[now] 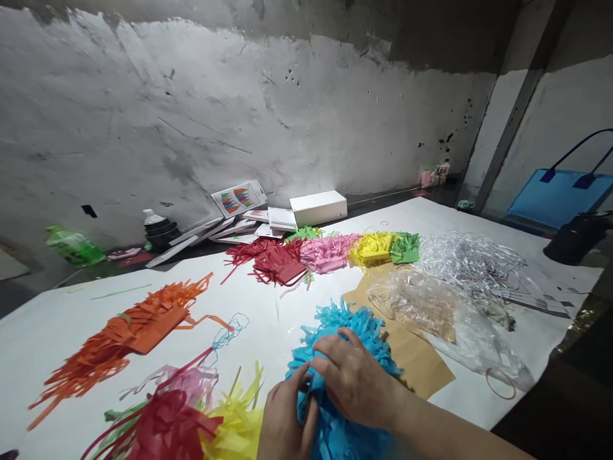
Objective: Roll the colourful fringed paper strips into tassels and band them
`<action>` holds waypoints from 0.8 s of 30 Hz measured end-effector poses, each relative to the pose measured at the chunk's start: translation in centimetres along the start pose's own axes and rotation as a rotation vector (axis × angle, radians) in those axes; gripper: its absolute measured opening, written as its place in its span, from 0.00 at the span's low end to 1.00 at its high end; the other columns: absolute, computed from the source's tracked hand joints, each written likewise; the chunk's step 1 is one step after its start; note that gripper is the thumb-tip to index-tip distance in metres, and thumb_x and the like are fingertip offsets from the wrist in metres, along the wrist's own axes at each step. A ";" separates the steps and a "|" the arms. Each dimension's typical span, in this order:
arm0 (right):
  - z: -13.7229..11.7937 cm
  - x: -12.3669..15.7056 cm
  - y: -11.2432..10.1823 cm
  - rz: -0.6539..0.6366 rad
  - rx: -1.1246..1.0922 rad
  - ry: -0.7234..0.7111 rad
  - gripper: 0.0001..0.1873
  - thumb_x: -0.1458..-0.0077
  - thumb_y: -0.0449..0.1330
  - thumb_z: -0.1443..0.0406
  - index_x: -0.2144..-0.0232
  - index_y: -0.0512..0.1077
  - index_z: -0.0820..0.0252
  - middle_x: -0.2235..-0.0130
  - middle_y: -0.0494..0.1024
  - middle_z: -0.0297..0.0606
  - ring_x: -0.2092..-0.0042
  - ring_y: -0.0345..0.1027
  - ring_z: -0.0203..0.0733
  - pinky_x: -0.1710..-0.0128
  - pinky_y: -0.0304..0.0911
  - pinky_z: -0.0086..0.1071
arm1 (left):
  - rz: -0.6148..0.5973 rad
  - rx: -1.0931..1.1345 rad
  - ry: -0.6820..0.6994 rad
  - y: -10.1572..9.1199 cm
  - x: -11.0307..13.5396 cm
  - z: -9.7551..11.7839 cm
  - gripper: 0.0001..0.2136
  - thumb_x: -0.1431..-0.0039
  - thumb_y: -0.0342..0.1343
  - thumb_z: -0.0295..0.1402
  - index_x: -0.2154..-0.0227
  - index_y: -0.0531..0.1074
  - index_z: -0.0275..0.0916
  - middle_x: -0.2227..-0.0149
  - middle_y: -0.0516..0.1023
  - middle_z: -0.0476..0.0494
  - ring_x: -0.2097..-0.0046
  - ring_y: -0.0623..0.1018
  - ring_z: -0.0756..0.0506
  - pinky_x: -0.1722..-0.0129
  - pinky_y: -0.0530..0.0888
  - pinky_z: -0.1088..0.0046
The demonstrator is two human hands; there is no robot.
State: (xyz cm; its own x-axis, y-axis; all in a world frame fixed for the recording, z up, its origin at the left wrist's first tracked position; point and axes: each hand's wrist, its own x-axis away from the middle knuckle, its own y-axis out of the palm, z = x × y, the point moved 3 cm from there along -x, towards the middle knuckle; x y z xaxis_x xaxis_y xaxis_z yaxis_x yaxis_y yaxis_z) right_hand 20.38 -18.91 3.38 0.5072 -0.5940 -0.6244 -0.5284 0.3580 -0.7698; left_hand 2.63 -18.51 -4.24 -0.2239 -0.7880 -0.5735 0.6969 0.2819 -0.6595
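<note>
Fringed blue paper (339, 322) lies nearest, at the front of the white sheet (258, 297), under both hands. Fingers and thumb of the left hand (286, 412) pinch its folded band; the right hand (357, 377) curls over the top, though whether it grips or merely presses I cannot tell. To the left, white surface stretches up to one orange bundle (143, 326), its thin strips splayed; loose red (167, 428) and yellow paper (239, 425) crowd just beside the left hand. On the right, flat brown paper (431, 367) and a crinkled clear plastic bag (479, 342) take up the room before the sheet's slanting edge. Farther back, four colours of fringe run in a row, dark red (280, 259), pink (328, 252), yellow and green (407, 248), then shiny silver strands (469, 255). Behind stands one white rectangular box (318, 206).
</note>
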 end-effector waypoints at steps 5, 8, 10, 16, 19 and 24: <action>0.6 -1.1 1.3 -0.350 0.040 0.048 0.13 0.34 0.52 0.70 0.50 0.71 0.63 0.57 0.80 0.46 0.54 0.73 0.50 0.46 0.61 0.44 | 0.017 0.005 0.011 0.1 0.0 0.3 0.17 0.33 0.50 0.36 0.44 0.66 0.41 0.57 0.80 0.39 0.56 0.78 0.38 0.56 0.76 0.58; 1.7 -1.9 1.5 -0.433 0.015 0.195 0.06 0.39 0.56 0.71 0.64 0.74 0.62 0.66 0.81 0.41 0.65 0.74 0.46 0.63 0.63 0.34 | 0.095 -0.189 0.184 -0.7 -0.5 0.8 0.16 0.36 0.53 0.30 0.45 0.69 0.44 0.53 0.77 0.38 0.52 0.77 0.38 0.54 0.75 0.58; 2.5 -2.3 1.2 -0.418 0.010 0.270 0.08 0.39 0.56 0.71 0.62 0.74 0.61 0.64 0.82 0.39 0.63 0.75 0.44 0.66 0.62 0.32 | 0.131 -0.346 0.331 -1.4 -1.1 1.4 0.18 0.39 0.53 0.24 0.48 0.72 0.46 0.51 0.76 0.37 0.52 0.77 0.38 0.52 0.72 0.58; 2.2 -2.8 0.6 -0.451 0.014 0.319 0.13 0.41 0.58 0.71 0.54 0.74 0.60 0.58 0.82 0.40 0.57 0.76 0.45 0.58 0.64 0.33 | 0.037 -0.407 0.495 -1.8 -2.6 3.0 0.12 0.42 0.54 0.21 0.60 0.76 0.43 0.64 0.78 0.43 0.65 0.76 0.44 0.62 0.69 0.66; 1.5 -3.6 0.9 -0.493 0.068 0.320 0.12 0.44 0.62 0.72 0.56 0.75 0.63 0.57 0.81 0.47 0.55 0.75 0.50 0.49 0.63 0.43 | 0.034 -0.382 0.533 -1.6 -2.7 3.4 0.12 0.40 0.52 0.20 0.60 0.75 0.43 0.65 0.80 0.44 0.65 0.78 0.44 0.61 0.69 0.66; 5.5 -5.9 -0.2 -0.453 0.170 0.567 0.08 0.35 0.56 0.72 0.62 0.76 0.66 0.61 0.81 0.45 0.58 0.76 0.47 0.52 0.68 0.44 | 0.008 -0.293 0.609 -2.0 -0.9 2.9 0.15 0.35 0.49 0.23 0.49 0.71 0.43 0.55 0.85 0.39 0.54 0.82 0.41 0.53 0.73 0.62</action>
State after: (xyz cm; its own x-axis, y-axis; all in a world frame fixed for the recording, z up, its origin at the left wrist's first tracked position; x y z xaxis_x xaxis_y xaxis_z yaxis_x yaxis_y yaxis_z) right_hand 21.29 -11.51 6.50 0.1967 -0.9740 -0.1126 -0.2157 0.0690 -0.9740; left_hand 3.43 -19.99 -0.97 -0.6240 -0.3601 -0.6935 0.5053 0.4910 -0.7096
